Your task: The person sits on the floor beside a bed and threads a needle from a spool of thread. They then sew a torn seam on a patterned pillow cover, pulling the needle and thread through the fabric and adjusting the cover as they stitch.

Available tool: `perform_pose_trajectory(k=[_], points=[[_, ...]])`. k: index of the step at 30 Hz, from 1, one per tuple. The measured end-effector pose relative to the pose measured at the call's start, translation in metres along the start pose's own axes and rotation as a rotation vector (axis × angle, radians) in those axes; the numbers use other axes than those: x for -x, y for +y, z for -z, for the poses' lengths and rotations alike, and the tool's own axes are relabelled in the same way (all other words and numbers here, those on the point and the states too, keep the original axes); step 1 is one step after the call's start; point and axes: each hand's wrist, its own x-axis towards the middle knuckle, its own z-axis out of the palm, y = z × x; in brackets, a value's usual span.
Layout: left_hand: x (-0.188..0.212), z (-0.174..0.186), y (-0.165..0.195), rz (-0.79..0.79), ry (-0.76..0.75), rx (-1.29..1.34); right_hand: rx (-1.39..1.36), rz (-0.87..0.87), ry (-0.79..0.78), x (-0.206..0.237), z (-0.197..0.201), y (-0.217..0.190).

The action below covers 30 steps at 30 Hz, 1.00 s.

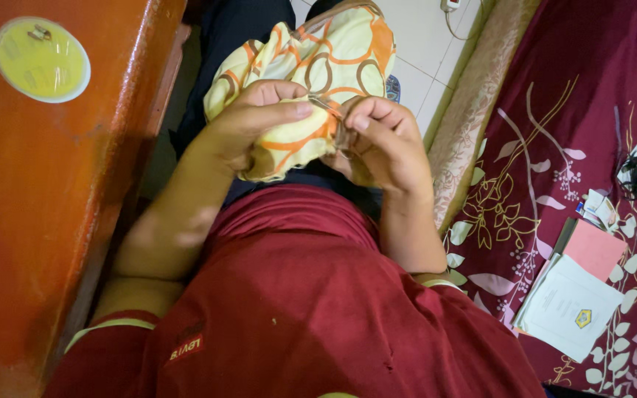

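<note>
Cloth: a soft cream-yellow fabric printed with orange and brown rings (pixel 311 70) lies bunched over the person's lap, its near edge gathered up between both hands.
Left hand: the left hand (pixel 256 121) is closed on the fabric, thumb laid along the top of the fold and fingers curled under it, so the fold is pinched flat.
Right hand: the right hand (pixel 381 144) is closed in a fingertip pinch just beside the left thumb, on the same edge; something thin seems to sit between its fingertips, but it is too small to tell whether it is a needle, a thread or only the hem.
Gap between grips: the two pinches are almost touching, with a short taut stretch of cloth between them.
Doing it well: judged from this hold, the work goes best with the left pinch fixed as the anchor and the right fingertips working close to it, so the edge stays flat and does not twist.
Risk: loose folds beyond the left grip hang toward the knees and could drag the edge out of line.
Around: an orange-brown wooden surface (pixel 46 206) lies outside the left arm; a maroon floral bedspread (pixel 554 147) carrying white papers (pixel 569 306) lies outside the right arm.
</note>
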Motion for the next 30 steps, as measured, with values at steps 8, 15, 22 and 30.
perform_pose_trajectory(k=[8, 15, 22, 30], points=[[0.004, 0.005, 0.002, -0.054, -0.035, -0.389, -0.060, 0.003, -0.019, 0.001, 0.003, -0.012], [0.012, 0.010, 0.010, -0.097, -0.076, -0.566, 0.053, -0.026, 0.011, 0.000, 0.006, -0.012], [0.013, 0.005, 0.011, -0.047, -0.093, -0.316, 0.075, -0.066, -0.007, 0.000, 0.007, -0.011], [0.009, 0.014, 0.006, -0.170, -0.176, -0.299, 0.018, -0.076, -0.040, -0.004, 0.012, -0.011]])
